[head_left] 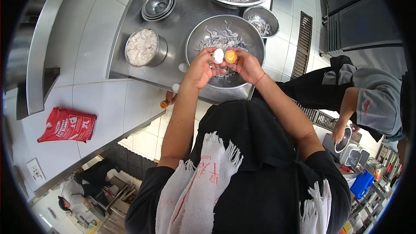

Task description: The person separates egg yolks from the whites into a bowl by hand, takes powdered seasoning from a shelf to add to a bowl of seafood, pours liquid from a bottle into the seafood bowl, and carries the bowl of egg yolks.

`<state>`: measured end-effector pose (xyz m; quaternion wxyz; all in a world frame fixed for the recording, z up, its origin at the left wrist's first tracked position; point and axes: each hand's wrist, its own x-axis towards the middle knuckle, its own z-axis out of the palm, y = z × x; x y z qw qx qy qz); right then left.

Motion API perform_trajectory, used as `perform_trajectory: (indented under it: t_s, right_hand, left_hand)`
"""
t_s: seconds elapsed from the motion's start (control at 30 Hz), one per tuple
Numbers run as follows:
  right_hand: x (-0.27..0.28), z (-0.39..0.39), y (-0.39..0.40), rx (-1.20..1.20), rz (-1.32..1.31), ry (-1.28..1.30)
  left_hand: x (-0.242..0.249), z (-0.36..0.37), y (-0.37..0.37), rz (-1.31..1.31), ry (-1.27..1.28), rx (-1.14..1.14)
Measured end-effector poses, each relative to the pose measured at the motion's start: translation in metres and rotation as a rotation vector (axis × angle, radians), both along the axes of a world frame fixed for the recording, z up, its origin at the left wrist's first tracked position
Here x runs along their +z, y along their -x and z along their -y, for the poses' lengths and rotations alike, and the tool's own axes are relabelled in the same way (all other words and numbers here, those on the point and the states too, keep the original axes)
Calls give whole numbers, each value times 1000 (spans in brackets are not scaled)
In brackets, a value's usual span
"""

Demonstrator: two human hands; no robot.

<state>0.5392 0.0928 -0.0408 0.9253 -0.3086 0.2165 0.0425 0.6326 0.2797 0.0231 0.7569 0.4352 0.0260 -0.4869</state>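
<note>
1. Two hands meet over the bowl: the left hand grips a white shell half in its fingertips.
2. The right hand pinches the other half, yolk inside.
3. Pale strips, perhaps squid, lie just beyond the fingers.

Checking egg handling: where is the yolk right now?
In the head view, the yolk sits in a shell half held by the right hand, above the large steel bowl, beside the left hand.
</note>
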Motion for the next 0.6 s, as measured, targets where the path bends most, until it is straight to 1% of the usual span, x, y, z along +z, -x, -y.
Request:
perform_trajectory:
  t_s: [0.07,0.17,0.27,0.37,0.47,0.57,0.6]
  right_hand:
    - [4,0,-1,-30,-38,25]
    - [12,0,-4,-18,-34,31]
    - [20,-3,-7,-33,-42,21]
    - [12,-2,-11,-23,-20,-10]
    - [8,-3,-16,-36,-38,-17]
    - [3,-6,-21,-40,-45,47]
    - [3,-5,-21,-42,-47,58]
  left_hand:
    - [3,-5,-2,-101,77,0]
    - [-7,0,-7,-193,73,25]
    - [-23,9,-4,32,-88,92]
    - [-24,20,-1,436,-389,8]
    - [-11,27,-1,668,-592,-88]
    - [-31,27,-6,1159,-747,-60]
    - [-29,29,-6,1137,-788,-78]
